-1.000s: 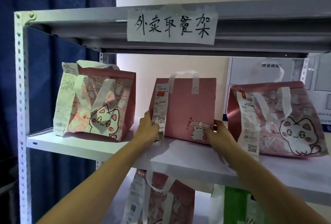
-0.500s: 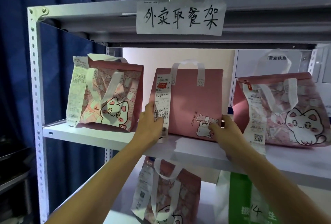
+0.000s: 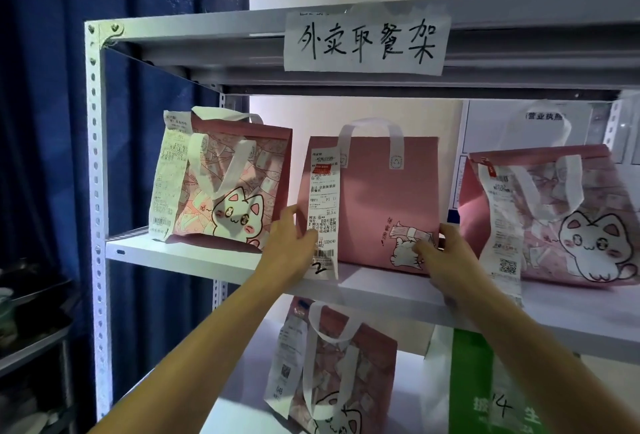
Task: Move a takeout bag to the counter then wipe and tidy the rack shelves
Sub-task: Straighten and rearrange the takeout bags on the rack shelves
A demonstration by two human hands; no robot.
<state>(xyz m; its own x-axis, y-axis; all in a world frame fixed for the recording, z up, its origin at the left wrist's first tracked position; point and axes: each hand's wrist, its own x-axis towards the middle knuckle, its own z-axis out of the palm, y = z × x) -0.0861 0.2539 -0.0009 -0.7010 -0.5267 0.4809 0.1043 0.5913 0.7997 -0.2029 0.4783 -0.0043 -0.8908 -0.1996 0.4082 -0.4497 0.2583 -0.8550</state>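
A plain pink takeout bag (image 3: 381,198) with white handles and a long receipt (image 3: 323,211) stands upright in the middle of the white rack shelf (image 3: 194,257). My left hand (image 3: 289,248) grips its lower left edge, thumb on the receipt. My right hand (image 3: 446,257) grips its lower right corner, thumb on the small cat print. The far sides of both hands' fingers are hidden behind the bag.
Cat-print bags stand to the left (image 3: 235,184) and right (image 3: 554,211) on the same shelf. Below are another cat bag (image 3: 339,364) and a green-and-white bag (image 3: 474,385). A handwritten paper sign (image 3: 367,42) hangs on the top shelf. Blue curtain (image 3: 156,156) and a dark side rack (image 3: 27,312) lie left.
Both hands keep their hold on the middle bag's sides. The view has shifted, so the rack sits further right and lower in frame. The bag has barely moved on the shelf.
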